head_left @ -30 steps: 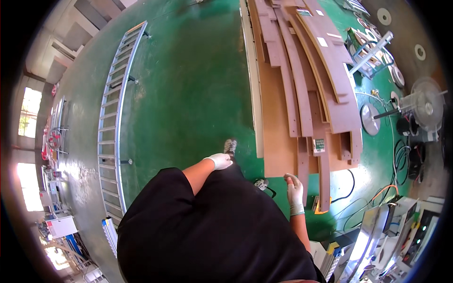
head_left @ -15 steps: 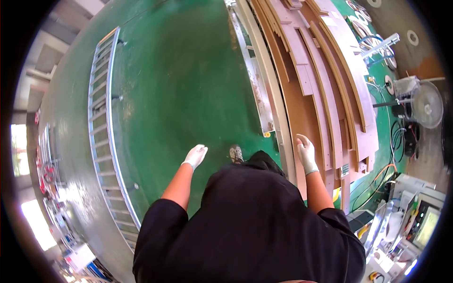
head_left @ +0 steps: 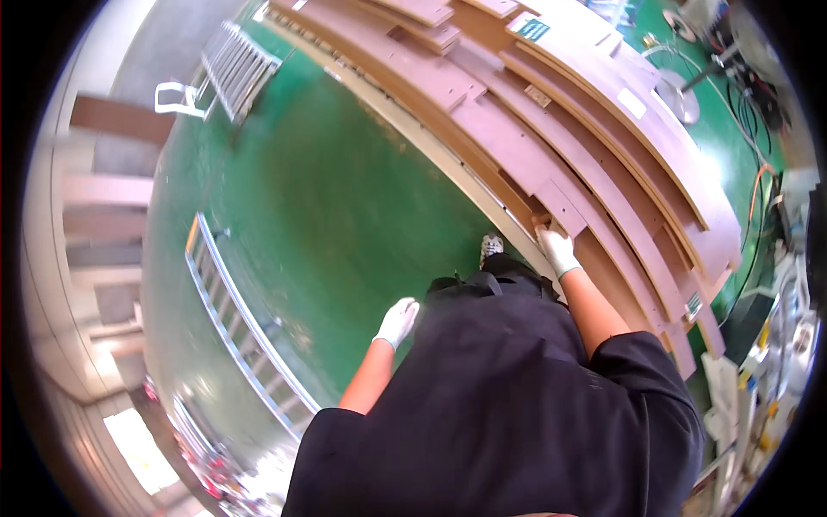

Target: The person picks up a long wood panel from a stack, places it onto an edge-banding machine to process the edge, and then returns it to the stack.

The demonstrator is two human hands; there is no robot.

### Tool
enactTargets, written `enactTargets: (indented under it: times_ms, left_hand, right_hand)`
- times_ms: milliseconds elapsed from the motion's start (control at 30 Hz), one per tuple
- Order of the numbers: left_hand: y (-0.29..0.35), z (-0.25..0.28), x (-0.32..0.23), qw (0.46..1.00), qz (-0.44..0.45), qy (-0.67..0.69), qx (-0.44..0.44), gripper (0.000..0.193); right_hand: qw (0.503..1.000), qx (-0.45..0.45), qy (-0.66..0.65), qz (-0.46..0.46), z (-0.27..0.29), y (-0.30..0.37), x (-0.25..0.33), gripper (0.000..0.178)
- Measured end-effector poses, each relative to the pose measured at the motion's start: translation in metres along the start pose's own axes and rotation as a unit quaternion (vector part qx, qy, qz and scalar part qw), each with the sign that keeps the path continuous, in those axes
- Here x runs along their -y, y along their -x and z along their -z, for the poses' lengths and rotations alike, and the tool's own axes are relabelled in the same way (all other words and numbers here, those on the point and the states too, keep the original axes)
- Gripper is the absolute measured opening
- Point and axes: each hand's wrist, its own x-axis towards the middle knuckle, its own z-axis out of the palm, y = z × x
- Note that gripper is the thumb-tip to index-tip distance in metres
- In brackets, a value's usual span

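My left hand [head_left: 397, 322], in a white glove, hangs over the green floor. Its fingers curl together, and nothing shows in them. Lower at the right, my right hand [head_left: 556, 248], also gloved, is over the edge of a long stack of wooden panels [head_left: 594, 164]. Its fingers are bent but apart, close to the near end of a narrow panel [head_left: 564, 207]; whether they touch it is unclear. Brown boards and pinkish strips lie in uneven layers, with some ends jutting out. A pale rail [head_left: 431, 146] runs along the stack's left side.
On the left a metal roller conveyor [head_left: 250, 336] lies along the floor [head_left: 345, 207]. Another slatted metal frame [head_left: 237, 69] stands farther ahead, by a white chair-like frame [head_left: 179, 99]. Cables [head_left: 758, 189] and equipment line the right side. My shoe [head_left: 491, 247] is beside the stack.
The view has turned and moved forward along the stack, bringing the far metal frame into sight. My right hand now reaches over the boards; my left hand still holds nothing visible.
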Motion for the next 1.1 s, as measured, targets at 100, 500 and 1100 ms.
enactTargets:
  times_ms: [100, 500, 1100]
  left_hand:
    - [-0.091, 0.076, -0.03, 0.999, -0.04, 0.002, -0.025, 0.042]
    - [-0.436, 0.223, -0.138, 0.988, -0.041, 0.138, 0.054, 0.057]
    - [-0.476, 0.226, -0.287, 0.779, 0.002, 0.618, 0.11, 0.063]
  right_hand:
    - [0.99, -0.056, 0.092, -0.095, -0.009, -0.023, 0.054, 0.056]
    - [0.944, 0.122, 0.16, -0.262, -0.003, -0.052, 0.099, 0.078]
    - [0.962, 0.066, 0.138, -0.228, -0.025, -0.055, 0.087, 0.061]
